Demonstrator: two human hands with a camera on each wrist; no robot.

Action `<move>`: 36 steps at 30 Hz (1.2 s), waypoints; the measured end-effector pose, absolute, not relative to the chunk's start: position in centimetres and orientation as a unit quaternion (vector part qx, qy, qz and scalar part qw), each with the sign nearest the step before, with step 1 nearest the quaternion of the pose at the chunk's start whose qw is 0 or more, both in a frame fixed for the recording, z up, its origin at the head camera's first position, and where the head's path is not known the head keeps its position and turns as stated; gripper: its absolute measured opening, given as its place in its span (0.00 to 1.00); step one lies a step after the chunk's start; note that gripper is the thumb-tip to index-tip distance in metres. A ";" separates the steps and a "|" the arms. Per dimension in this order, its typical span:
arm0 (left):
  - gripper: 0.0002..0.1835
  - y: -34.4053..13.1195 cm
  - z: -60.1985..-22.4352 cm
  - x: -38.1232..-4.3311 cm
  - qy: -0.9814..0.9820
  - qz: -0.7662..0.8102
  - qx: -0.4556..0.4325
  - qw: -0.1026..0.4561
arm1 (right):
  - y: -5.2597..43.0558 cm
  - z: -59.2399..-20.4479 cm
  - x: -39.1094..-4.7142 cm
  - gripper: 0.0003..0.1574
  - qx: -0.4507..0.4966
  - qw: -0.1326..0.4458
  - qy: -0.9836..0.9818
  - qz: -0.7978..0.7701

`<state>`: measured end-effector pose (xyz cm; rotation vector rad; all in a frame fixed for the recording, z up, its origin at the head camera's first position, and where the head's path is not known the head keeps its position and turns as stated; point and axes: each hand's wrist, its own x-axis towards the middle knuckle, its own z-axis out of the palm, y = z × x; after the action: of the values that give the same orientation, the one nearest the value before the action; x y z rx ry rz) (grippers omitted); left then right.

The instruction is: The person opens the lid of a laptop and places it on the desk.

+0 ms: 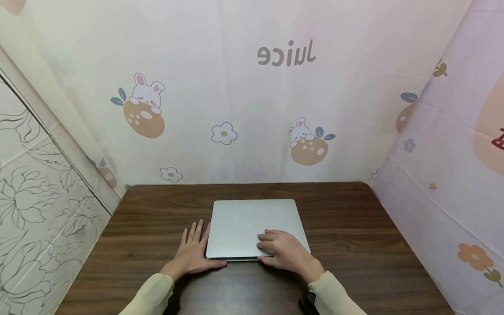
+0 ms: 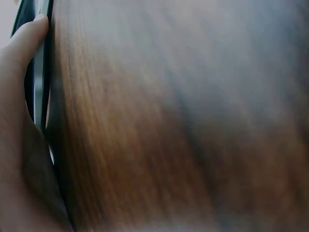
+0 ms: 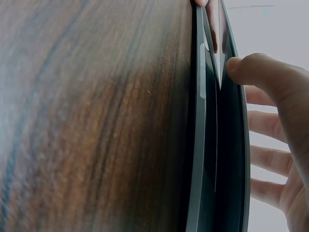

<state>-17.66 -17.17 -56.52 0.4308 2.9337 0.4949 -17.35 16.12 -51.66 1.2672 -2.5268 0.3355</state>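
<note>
A silver laptop lies on the table, its front edge toward me, the lid raised by a narrow gap. My right hand pinches the lid's front edge. In the right wrist view, the right thumb presses the dark inner side of the lid, with the fingers over its outer face. The laptop's base stays low along the table. My left hand rests beside the front left corner, fingers straight and spread, its thumb against the base's front edge.
The brown wood-grain table extends around the laptop. Behind it hangs a pale curtain printed with rabbits and flowers. More printed cloth borders the right side, and a floral-line panel stands at the left.
</note>
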 end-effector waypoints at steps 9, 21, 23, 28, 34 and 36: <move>0.74 -17.2 -56.5 -17.8 0.973 0.169 0.141 0.074 | 16.0 -51.2 -17.4 0.18 0.448 0.148 -0.874 0.114; 0.74 -17.4 -56.2 -17.9 0.972 0.171 0.136 0.089 | 15.9 -50.3 -17.7 0.16 0.454 0.144 -0.872 0.115; 0.74 -17.4 -56.1 -18.0 0.972 0.172 0.136 0.089 | 16.0 -50.1 -17.8 0.16 0.455 0.146 -0.871 0.114; 0.74 -17.4 -56.3 -17.9 0.971 0.173 0.138 0.087 | 16.0 -49.6 -18.0 0.14 0.464 0.144 -0.867 0.111; 0.73 -17.4 -56.3 -17.7 0.969 0.189 0.142 0.074 | 15.9 -48.8 -17.9 0.11 0.470 0.151 -0.863 0.112; 0.73 -17.5 -56.3 -17.7 0.968 0.193 0.142 0.071 | 15.9 -48.5 -17.9 0.10 0.470 0.151 -0.863 0.112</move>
<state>-17.71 -17.46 -56.34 0.4259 2.9107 0.5816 -17.88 15.88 -48.52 1.3493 -2.4774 0.3206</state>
